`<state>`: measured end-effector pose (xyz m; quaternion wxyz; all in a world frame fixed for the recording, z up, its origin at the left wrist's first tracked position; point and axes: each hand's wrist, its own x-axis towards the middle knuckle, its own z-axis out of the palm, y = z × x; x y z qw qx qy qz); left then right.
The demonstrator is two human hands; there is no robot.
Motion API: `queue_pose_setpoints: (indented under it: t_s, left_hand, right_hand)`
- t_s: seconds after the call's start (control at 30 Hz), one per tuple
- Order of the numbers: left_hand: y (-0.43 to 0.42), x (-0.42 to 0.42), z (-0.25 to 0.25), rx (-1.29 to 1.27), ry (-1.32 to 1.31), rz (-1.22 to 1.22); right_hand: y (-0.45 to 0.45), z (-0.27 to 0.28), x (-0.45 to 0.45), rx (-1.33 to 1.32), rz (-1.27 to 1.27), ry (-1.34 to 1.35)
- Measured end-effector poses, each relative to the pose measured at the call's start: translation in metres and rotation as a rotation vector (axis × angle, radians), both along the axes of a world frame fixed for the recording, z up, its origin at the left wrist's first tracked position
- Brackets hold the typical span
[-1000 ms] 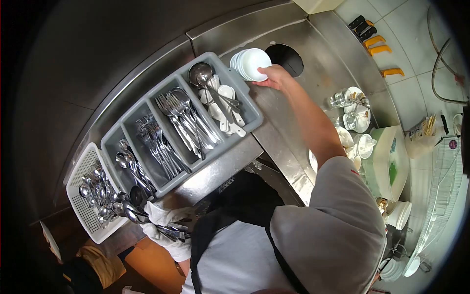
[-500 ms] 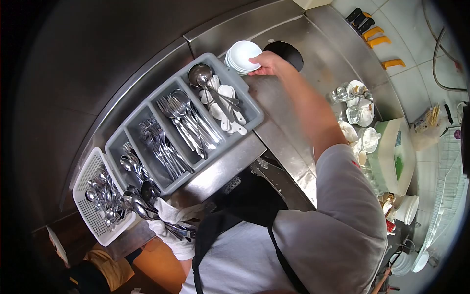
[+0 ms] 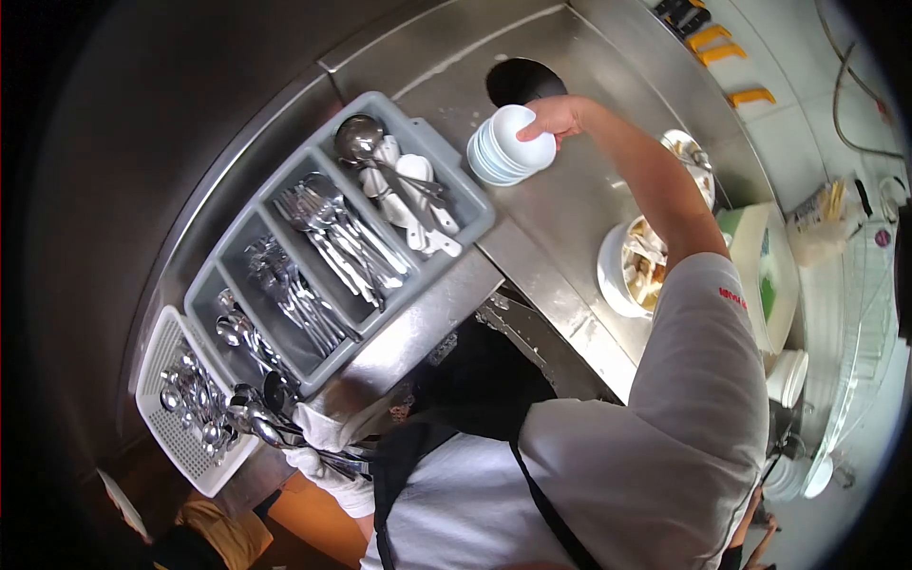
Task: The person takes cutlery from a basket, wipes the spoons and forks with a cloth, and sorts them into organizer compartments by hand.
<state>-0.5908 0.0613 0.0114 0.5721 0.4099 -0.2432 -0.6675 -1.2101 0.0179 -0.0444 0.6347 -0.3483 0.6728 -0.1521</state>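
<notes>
Stack of white bowls, upper centre of frame, tilted, nested one inside another. Right hand has hold of it at the right side: thumb over the top bowl's rim, fingers closed and mostly hidden behind the stack. Cannot tell whether the stack touches the counter below. Dark round hole just above bowls and hand.

Lower left of centre: left hand, in a white glove or cloth, closed round a bunch of cutlery; spoon bowls jut out left, handles to the right. Separate fingers not clear.

Grey tray left of the bowls, slanting across the frame, four compartments. Upper right one: ladle and white spoons. Next one down: forks among other metal pieces. More metal cutlery in the remaining two. White basket beside the tray's lower-left end, metal spoons inside.

Right of centre, near the right forearm: white tub with scraps. Top right: orange-handled knives along the tiled wall.
</notes>
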Motion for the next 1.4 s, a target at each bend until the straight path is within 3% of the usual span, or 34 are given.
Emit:
queue_pose_setpoints:
  t_s: [0.13,0.27,0.3,0.4,0.5,0.7,0.8,0.87,0.97,1.07,1.13,1.17,1.23,1.27,1.4]
  left_hand:
    - [-0.006,-0.005,-0.003,0.01,0.007,-0.057]
    - [-0.009,-0.009,-0.004,0.003,0.022,-0.1]
    - [-0.008,-0.009,-0.003,0.003,0.027,-0.114]
    - [-0.009,-0.009,-0.003,-0.005,0.035,-0.152]
    - [-0.008,-0.006,-0.002,-0.012,0.04,-0.179]
    - [-0.007,0.007,0.001,-0.026,0.053,-0.18]
    - [-0.002,0.015,0.002,-0.033,0.05,-0.14]
    - [-0.001,0.017,0.005,-0.046,0.046,-0.11]
    - [0.003,0.015,0.006,-0.043,0.048,-0.076]
    - [0.007,0.009,0.009,-0.033,0.052,-0.05]
    - [0.008,0.004,0.009,-0.024,0.066,-0.04]
    - [0.007,0.004,0.008,0.01,0.216,-0.118]
    - [0.003,0.003,0.004,0.062,0.383,-0.201]
    - [0.002,-0.001,0.005,0.051,0.367,-0.196]
    - [-0.003,-0.007,0.008,0.125,0.358,-0.099]
  right_hand:
    - [0.068,0.013,0.0,0.036,0.244,0.194]
    - [0.124,0.041,0.022,0.136,0.198,0.214]
    - [0.131,0.04,0.023,0.036,0.33,0.28]
    - [0.15,0.048,0.028,0.018,0.362,0.363]
    - [0.163,0.039,0.027,-0.021,0.229,0.137]
    - [0.174,0.045,0.033,0.079,-0.126,0.046]
    - [0.162,0.047,0.03,0.128,-0.145,0.029]
    - [0.143,0.046,0.032,-0.011,-0.119,0.419]
    - [0.079,0.059,0.068,-0.316,-0.236,0.438]
    - [0.003,0.024,0.106,-0.492,-0.232,0.539]
    - [-0.034,0.02,0.145,-0.338,-0.288,0.331]
    - [-0.044,0.025,0.168,-0.324,-0.401,0.219]
    - [-0.056,0.011,0.171,-0.37,-0.392,0.089]
    - [-0.06,0.004,0.169,-0.389,-0.389,0.022]
    - [-0.054,-0.005,0.154,-0.405,-0.309,0.228]
